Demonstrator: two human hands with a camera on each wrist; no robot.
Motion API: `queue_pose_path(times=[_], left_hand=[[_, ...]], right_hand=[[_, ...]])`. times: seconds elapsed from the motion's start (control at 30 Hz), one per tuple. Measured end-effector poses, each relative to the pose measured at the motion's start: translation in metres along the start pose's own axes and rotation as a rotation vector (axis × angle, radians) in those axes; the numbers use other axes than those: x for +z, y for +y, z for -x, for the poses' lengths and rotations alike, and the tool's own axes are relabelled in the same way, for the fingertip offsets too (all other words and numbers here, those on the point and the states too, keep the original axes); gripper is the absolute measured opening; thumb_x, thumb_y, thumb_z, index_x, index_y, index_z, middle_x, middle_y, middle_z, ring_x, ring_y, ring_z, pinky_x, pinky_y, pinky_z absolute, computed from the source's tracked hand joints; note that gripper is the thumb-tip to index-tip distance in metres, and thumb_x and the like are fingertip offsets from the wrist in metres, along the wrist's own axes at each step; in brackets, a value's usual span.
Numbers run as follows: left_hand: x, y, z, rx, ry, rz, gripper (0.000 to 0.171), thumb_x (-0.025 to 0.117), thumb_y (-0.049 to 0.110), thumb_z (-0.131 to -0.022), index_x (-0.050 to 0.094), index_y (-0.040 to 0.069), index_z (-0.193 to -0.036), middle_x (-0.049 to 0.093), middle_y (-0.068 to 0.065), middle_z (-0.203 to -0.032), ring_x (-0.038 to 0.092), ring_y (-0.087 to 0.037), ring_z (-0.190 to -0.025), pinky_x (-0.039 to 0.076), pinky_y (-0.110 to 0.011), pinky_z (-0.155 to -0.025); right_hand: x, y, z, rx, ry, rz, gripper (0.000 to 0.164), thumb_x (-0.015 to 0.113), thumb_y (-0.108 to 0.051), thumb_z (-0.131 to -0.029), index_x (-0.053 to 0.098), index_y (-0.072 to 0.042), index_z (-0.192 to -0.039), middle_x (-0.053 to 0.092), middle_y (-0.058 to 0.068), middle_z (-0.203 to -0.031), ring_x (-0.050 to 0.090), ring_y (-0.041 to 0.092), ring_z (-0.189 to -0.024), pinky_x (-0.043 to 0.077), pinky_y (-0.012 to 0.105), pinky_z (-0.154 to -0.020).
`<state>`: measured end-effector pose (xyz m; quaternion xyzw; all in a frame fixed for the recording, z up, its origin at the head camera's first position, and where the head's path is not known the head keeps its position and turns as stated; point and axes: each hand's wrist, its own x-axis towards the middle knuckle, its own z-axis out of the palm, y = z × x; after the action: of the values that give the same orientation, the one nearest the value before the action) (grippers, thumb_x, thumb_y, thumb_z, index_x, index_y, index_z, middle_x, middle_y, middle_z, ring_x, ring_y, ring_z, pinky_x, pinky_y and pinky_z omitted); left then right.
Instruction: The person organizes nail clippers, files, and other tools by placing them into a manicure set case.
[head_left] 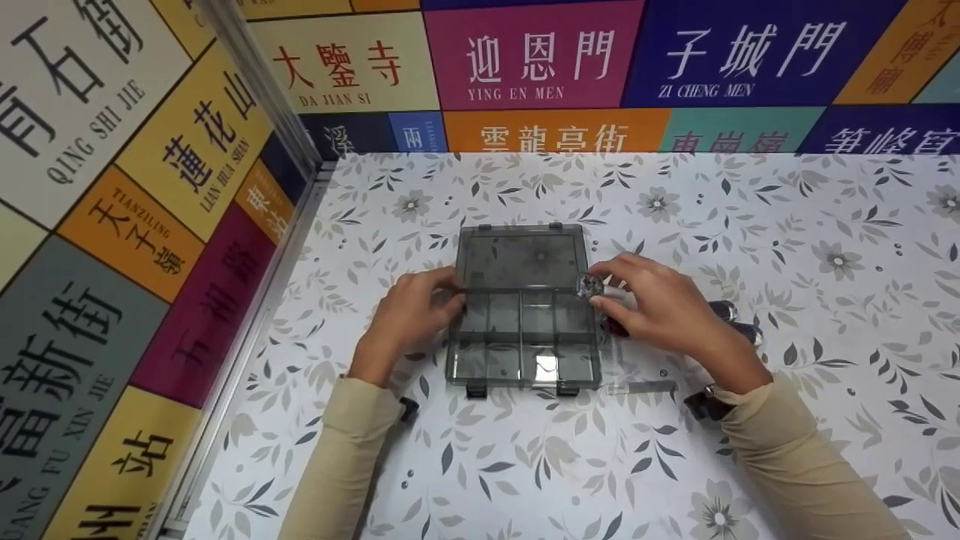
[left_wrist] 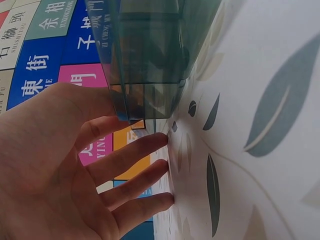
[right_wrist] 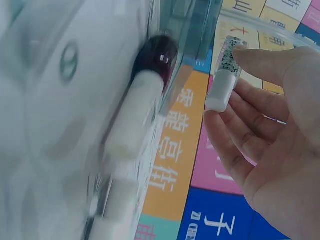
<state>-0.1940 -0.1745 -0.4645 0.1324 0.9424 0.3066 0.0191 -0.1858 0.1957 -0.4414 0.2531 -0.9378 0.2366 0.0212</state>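
A smoky see-through compartment box [head_left: 521, 337] stands on the table with several divided cells at its near side. A flat panel, apparently its lid [head_left: 521, 259], extends at the far side. My left hand [head_left: 412, 311] holds the box's left edge with thumb and index finger; in the left wrist view the other fingers spread towards the table. My right hand [head_left: 660, 300] pinches a small glitter-filled nail polish bottle [right_wrist: 229, 65] with a white cap [right_wrist: 220, 92], over the box's right edge. The box wall partly hides the left fingertips.
Beside the box on the right lies a dark red bottle [right_wrist: 157, 56] with a white cap. Dark glittery bottles [head_left: 748, 334] lie partly behind my right hand. A clear strip [head_left: 641, 388] lies near the box's front right corner. Sign-covered walls [head_left: 536, 56] border the patterned table.
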Motion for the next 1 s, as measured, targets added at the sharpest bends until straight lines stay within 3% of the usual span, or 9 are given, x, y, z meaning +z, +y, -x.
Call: queue_pose_path(times=[0.2, 0.53, 1.0], left_hand=[[0.000, -0.001, 0.001, -0.002, -0.005, 0.010, 0.010, 0.072, 0.026, -0.102, 0.076, 0.024, -0.111, 0.080, 0.009, -0.124, 0.072, -0.020, -0.124, 0.058, -0.051, -0.103], [0.000, -0.001, 0.000, -0.005, -0.017, 0.012, 0.013, 0.071, 0.027, -0.103, 0.077, 0.024, -0.114, 0.080, 0.009, -0.124, 0.070, -0.018, -0.129, 0.056, -0.050, -0.109], [0.000, -0.001, 0.000, -0.005, -0.022, 0.009, 0.014, 0.071, 0.027, -0.104, 0.077, 0.024, -0.115, 0.080, 0.007, -0.127, 0.070, -0.020, -0.131, 0.054, -0.051, -0.112]], right_hand=[[0.011, -0.017, -0.010, -0.004, -0.007, -0.014, 0.041, 0.076, -0.037, -0.103, 0.068, -0.020, -0.139, 0.073, 0.001, -0.124, 0.068, 0.023, -0.093, 0.058, 0.048, -0.080], [0.025, -0.041, -0.022, -0.041, -0.027, -0.029, 0.043, 0.076, -0.039, -0.102, 0.069, -0.019, -0.139, 0.071, 0.001, -0.126, 0.069, 0.023, -0.104, 0.060, 0.049, -0.088], [0.043, -0.060, -0.037, -0.097, -0.035, -0.032, 0.039, 0.076, -0.037, -0.102, 0.071, -0.017, -0.135, 0.072, 0.004, -0.126, 0.072, 0.026, -0.108, 0.060, 0.052, -0.088]])
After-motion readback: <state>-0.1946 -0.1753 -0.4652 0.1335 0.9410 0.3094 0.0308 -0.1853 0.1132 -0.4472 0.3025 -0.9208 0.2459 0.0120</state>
